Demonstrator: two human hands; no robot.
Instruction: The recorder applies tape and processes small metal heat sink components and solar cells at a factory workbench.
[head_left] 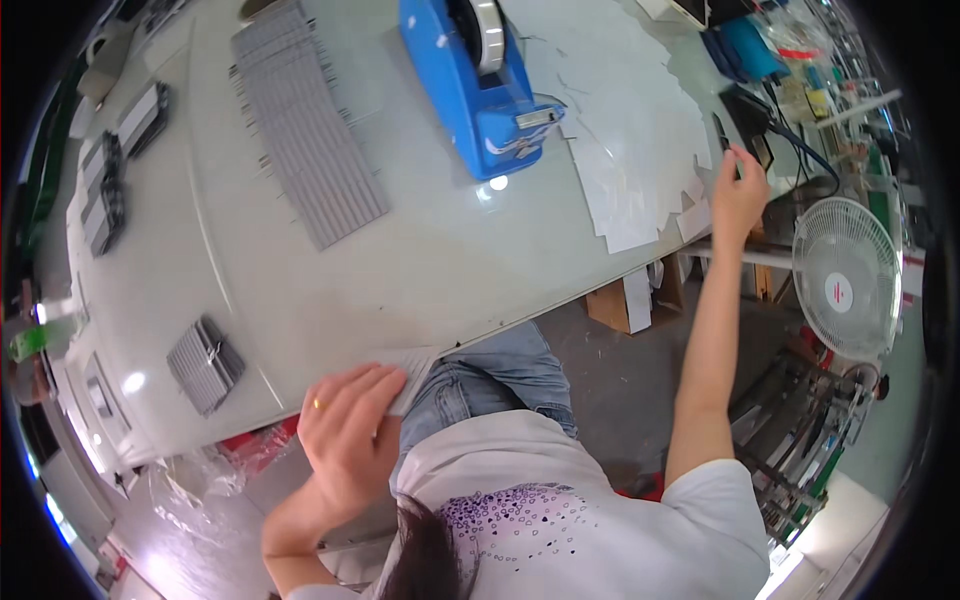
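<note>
At the table's near edge, my left hand is closed on a pale grey striped piece, fingers on top and most of the piece hidden. My right hand is stretched out to the table's right end, thumb and fingertips pinched together. A slender dark tool shows right at those fingertips; whether it is gripped cannot be made out. Farther left on the table lies a long overlapping row of grey striped pieces. A tied stack of similar grey pieces sits near the front left.
A blue tape dispenser stands at the back middle. White paper sheets cover the table right of it. More grey bundles lie at the far left. A white fan stands off the right end, a cardboard box below the edge.
</note>
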